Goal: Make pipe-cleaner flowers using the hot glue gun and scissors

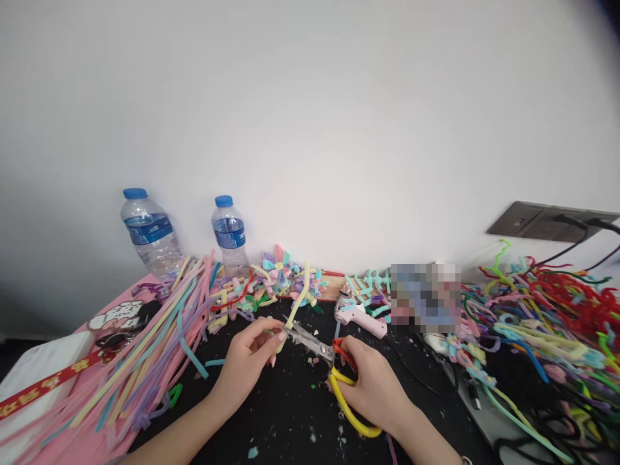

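Between the thumb and fingers of my left hand is a pale yellow pipe cleaner, its long end pointing up and away from me. My right hand grips scissors with red and yellow handles. The blades point left and reach the pipe cleaner just by my left fingertips; whether they have cut into it I cannot tell. Beyond my right hand lies a pale pink glue gun on the black work surface, which is sprinkled with small scraps.
Bundled pastel pipe cleaners lie at left, near a white box. Two water bottles stand against the wall. Finished-looking fuzzy flowers sit at the back. Tangled pipe cleaners heap at right, below a wall socket with plugged cables.
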`<state>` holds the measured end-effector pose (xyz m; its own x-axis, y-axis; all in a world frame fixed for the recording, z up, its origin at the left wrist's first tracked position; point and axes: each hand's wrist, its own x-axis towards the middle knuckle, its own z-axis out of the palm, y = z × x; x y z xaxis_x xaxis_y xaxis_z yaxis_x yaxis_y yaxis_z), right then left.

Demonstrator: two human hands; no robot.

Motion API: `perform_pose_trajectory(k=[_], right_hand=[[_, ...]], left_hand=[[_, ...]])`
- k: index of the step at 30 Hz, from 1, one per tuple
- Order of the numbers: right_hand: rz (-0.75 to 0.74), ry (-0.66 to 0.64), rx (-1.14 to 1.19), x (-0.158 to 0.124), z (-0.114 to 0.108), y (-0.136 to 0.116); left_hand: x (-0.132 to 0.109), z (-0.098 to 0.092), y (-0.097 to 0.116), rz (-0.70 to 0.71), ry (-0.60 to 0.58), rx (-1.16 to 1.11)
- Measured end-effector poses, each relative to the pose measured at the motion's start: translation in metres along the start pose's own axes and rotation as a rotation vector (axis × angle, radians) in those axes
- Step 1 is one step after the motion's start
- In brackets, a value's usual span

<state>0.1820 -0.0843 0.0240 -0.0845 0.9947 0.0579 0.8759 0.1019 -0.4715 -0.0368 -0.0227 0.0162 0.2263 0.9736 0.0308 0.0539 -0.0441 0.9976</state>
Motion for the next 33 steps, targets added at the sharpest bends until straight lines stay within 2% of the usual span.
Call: perform_pose_trajectory(k=[12, 33], right_hand=[[-0.007, 0.029, 0.014, -0.0015, -0.0014, -0.0044], [-0.009, 0.015, -0.034, -0.0020, 0.0019, -0.0042]], left_hand=[[-0.0021, -0.0033, -0.0090, 0.108, -0.045, 0.105], [-0.0021, -0.0017, -0.0047, 0.180, -0.053, 0.129]])
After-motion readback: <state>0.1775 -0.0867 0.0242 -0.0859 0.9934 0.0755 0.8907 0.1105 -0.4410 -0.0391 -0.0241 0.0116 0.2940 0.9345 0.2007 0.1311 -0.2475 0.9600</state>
